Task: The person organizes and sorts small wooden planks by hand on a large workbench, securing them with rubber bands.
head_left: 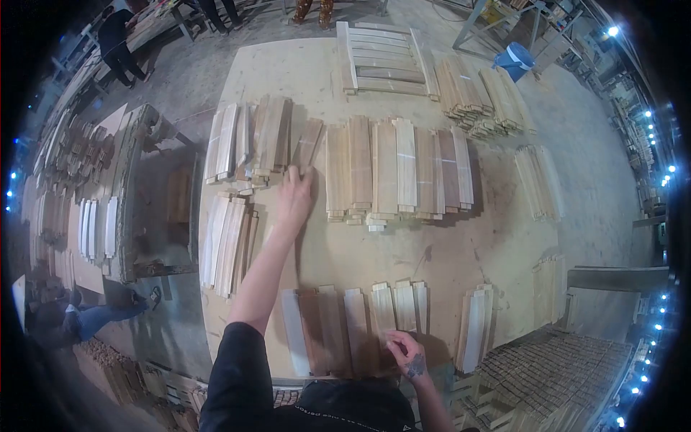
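Observation:
My left hand reaches far out over the big board-topped table. Its fingers close on the near end of a brown wooden slat, beside a stack of slats on the left. To its right lies a wide row of pale and brown slats. My right hand is close to my body, fingers curled together, at the near row of slats. Whether anything is between those fingers is hidden.
A slatted wooden frame lies at the far edge beside slat bundles. More slats lie at the left. A blue bucket stands on the floor beyond. People stand in the background. Stacked wood is at the lower right.

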Available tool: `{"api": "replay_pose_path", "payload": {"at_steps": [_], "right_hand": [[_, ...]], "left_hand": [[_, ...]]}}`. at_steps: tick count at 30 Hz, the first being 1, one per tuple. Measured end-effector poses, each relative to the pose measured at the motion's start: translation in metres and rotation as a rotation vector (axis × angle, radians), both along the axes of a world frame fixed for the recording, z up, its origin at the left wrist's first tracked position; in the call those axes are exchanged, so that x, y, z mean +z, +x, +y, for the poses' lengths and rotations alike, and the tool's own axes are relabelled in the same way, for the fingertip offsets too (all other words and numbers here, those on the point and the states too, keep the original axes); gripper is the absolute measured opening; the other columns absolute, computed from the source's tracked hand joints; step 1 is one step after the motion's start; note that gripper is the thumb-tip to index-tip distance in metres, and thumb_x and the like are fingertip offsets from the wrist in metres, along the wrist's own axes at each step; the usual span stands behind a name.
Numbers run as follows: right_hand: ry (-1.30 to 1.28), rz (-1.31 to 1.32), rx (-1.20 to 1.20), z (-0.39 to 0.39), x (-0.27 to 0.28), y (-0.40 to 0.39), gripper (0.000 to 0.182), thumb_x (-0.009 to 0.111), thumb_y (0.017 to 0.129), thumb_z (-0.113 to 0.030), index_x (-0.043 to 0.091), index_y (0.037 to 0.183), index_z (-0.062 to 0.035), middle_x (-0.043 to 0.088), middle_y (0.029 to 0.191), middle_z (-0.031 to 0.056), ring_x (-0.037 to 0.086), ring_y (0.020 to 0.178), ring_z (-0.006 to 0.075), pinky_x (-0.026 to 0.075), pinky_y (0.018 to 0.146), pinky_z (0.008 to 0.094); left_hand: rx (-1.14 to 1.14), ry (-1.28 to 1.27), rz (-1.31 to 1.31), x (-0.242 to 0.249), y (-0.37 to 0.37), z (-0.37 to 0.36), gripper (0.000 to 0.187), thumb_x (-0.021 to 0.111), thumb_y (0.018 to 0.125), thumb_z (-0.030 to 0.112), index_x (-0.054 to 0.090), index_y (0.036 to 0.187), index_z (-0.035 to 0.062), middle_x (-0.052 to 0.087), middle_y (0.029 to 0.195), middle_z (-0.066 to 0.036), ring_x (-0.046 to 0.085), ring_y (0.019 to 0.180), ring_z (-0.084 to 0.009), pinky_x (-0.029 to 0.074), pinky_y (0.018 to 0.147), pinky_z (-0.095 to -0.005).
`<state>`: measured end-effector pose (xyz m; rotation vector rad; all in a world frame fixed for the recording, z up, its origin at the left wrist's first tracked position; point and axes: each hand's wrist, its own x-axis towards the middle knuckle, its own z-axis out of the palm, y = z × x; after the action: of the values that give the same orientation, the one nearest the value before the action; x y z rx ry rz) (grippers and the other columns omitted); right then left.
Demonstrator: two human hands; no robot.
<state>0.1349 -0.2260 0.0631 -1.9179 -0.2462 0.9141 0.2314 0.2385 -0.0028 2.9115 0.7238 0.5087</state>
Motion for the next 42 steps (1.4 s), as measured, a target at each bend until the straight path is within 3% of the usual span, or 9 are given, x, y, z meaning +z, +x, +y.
{"api": "replay_pose_path", "payload": {"at_steps": [7, 11, 17, 23, 24, 31, 36, 39, 42], "right_hand": [[-0.005, -0.008, 0.003, 0.002, 0.003, 0.001, 0.025, 0.064, 0.100, -0.007, 0.067, 0.125, -0.0009, 0.075, 0.100, 0.0092, 0.073, 0.087, 0.0143, 0.059, 0.080, 0.0297], [0.062, 0.083, -0.059, 0.003, 0.002, -0.002, 0.025, 0.061, 0.102, -0.005, 0.065, 0.127, -0.0004, 0.074, 0.097, 0.0087, 0.073, 0.087, 0.0138, 0.061, 0.077, 0.0294], [0.053, 0.087, -0.037, 0.001, 0.000, -0.002, 0.028, 0.060, 0.103, -0.006, 0.065, 0.129, -0.0012, 0.075, 0.100, 0.0113, 0.074, 0.086, 0.0154, 0.061, 0.077, 0.0300], [0.076, 0.049, -0.028, 0.002, -0.001, -0.003, 0.029, 0.060, 0.103, -0.006, 0.065, 0.130, -0.0006, 0.075, 0.098, 0.0113, 0.074, 0.086, 0.0157, 0.061, 0.077, 0.0304], [0.078, 0.043, -0.024, 0.002, -0.003, -0.003, 0.029, 0.060, 0.103, -0.006, 0.065, 0.130, -0.0006, 0.075, 0.098, 0.0114, 0.074, 0.085, 0.0158, 0.061, 0.077, 0.0304], [0.078, 0.049, -0.044, -0.002, -0.010, -0.007, 0.028, 0.059, 0.104, -0.006, 0.063, 0.130, 0.0003, 0.073, 0.097, 0.0106, 0.071, 0.083, 0.0141, 0.060, 0.075, 0.0279], [0.054, 0.071, -0.055, -0.001, -0.013, -0.005, 0.027, 0.060, 0.103, -0.006, 0.063, 0.129, 0.0009, 0.073, 0.097, 0.0110, 0.072, 0.082, 0.0150, 0.061, 0.075, 0.0290], [0.055, 0.097, -0.074, 0.001, -0.012, -0.005, 0.028, 0.061, 0.102, -0.007, 0.064, 0.128, 0.0010, 0.074, 0.097, 0.0116, 0.073, 0.081, 0.0156, 0.060, 0.075, 0.0294], [0.045, 0.067, -0.074, -0.003, -0.015, -0.008, 0.026, 0.060, 0.103, -0.007, 0.064, 0.128, 0.0011, 0.074, 0.097, 0.0115, 0.072, 0.081, 0.0156, 0.060, 0.075, 0.0292]], "left_hand": [[0.282, -0.179, -0.161, 0.024, 0.031, 0.000, 0.035, 0.058, 0.097, 0.015, 0.058, 0.131, 0.0051, 0.057, 0.118, -0.018, 0.068, 0.091, -0.0376, 0.056, 0.078, -0.0501], [-0.027, -0.684, -0.242, 0.032, -0.003, -0.055, 0.068, 0.078, 0.087, 0.029, 0.053, 0.144, 0.0024, 0.061, 0.116, -0.020, 0.068, 0.097, -0.0377, 0.056, 0.085, -0.0466], [0.025, -0.906, -0.180, 0.033, -0.012, -0.028, 0.077, 0.085, 0.082, 0.023, 0.051, 0.148, 0.0010, 0.065, 0.108, -0.018, 0.067, 0.097, -0.0292, 0.054, 0.087, -0.0404], [0.183, -1.005, -0.232, 0.010, 0.004, 0.006, 0.059, 0.079, 0.089, 0.024, 0.060, 0.139, -0.0013, 0.070, 0.096, -0.013, 0.068, 0.088, -0.0237, 0.054, 0.084, -0.0367], [0.163, -0.984, -0.251, 0.013, 0.007, 0.009, 0.044, 0.075, 0.093, 0.023, 0.067, 0.129, -0.0018, 0.070, 0.086, -0.009, 0.067, 0.078, -0.0189, 0.055, 0.074, -0.0333], [0.283, -1.467, -0.626, 0.059, -0.029, 0.011, 0.024, 0.066, 0.099, 0.014, 0.072, 0.114, -0.0039, 0.068, 0.078, -0.003, 0.060, 0.062, -0.0109, 0.048, 0.056, -0.0277], [0.341, -1.176, -0.500, 0.048, -0.016, -0.046, 0.025, 0.064, 0.101, 0.018, 0.069, 0.117, -0.0001, 0.068, 0.080, -0.007, 0.062, 0.063, -0.0156, 0.051, 0.058, -0.0314], [0.158, -0.263, -0.236, -0.020, -0.005, -0.074, 0.024, 0.059, 0.102, 0.023, 0.064, 0.112, 0.0009, 0.068, 0.096, -0.015, 0.066, 0.073, -0.0266, 0.054, 0.064, -0.0382], [0.147, -0.478, -0.301, 0.063, -0.043, -0.082, 0.026, 0.064, 0.098, 0.023, 0.063, 0.113, 0.0016, 0.065, 0.106, -0.019, 0.067, 0.086, -0.0345, 0.055, 0.073, -0.0447]]}}
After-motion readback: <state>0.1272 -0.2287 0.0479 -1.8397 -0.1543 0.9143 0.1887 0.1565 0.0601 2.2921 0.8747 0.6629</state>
